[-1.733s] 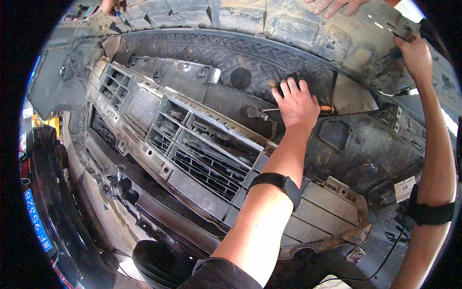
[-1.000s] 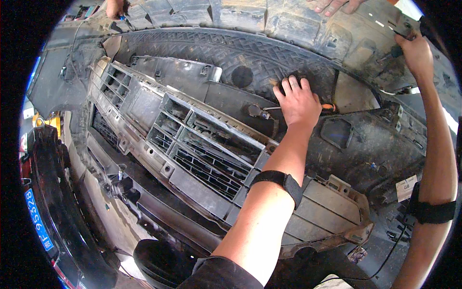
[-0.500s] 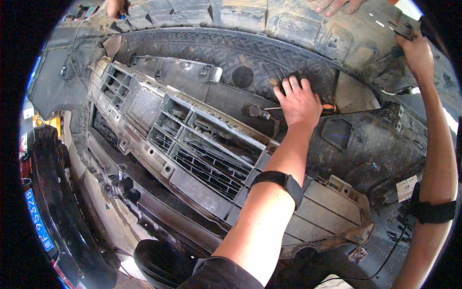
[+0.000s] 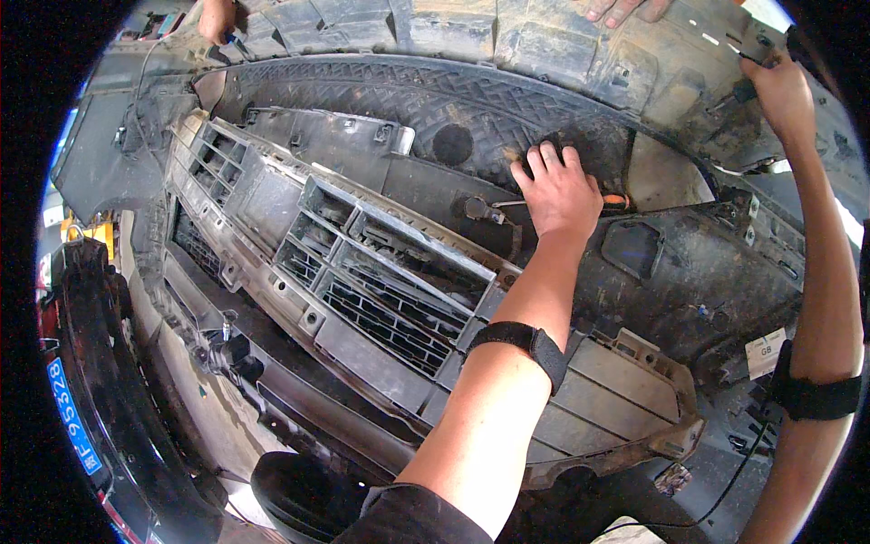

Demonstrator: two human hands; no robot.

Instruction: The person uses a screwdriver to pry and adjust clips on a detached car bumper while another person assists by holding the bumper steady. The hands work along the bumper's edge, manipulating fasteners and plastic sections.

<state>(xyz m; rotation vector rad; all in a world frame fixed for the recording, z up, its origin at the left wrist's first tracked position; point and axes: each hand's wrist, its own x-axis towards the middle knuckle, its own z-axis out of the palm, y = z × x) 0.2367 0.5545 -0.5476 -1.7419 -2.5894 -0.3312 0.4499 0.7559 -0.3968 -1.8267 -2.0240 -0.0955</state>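
Note:
My left hand (image 4: 560,198) presses down on the black textured panel (image 4: 362,88), its fingers spread and reaching past a screwdriver. The screwdriver's orange handle (image 4: 615,201) shows to the right of that hand; a thin metal shaft (image 4: 512,203) comes out on the left, and the stretch between is hidden under the palm. At the upper right, my right hand (image 4: 781,91) is closed around something thin and dark beside the dirty grey bumper shell (image 4: 544,36). Its fingertips are partly hidden, so the held thing cannot be named.
A grille frame (image 4: 399,281) with slatted openings lies diagonally across the middle. Two hands of other people, one at the top left (image 4: 217,20) and one at the top right (image 4: 625,11), are at the bumper's far edge. A black car (image 4: 100,390) stands at the left.
My right hand has shifted slightly left and up along the bumper shell. My left hand stays spread on the panel over the screwdriver.

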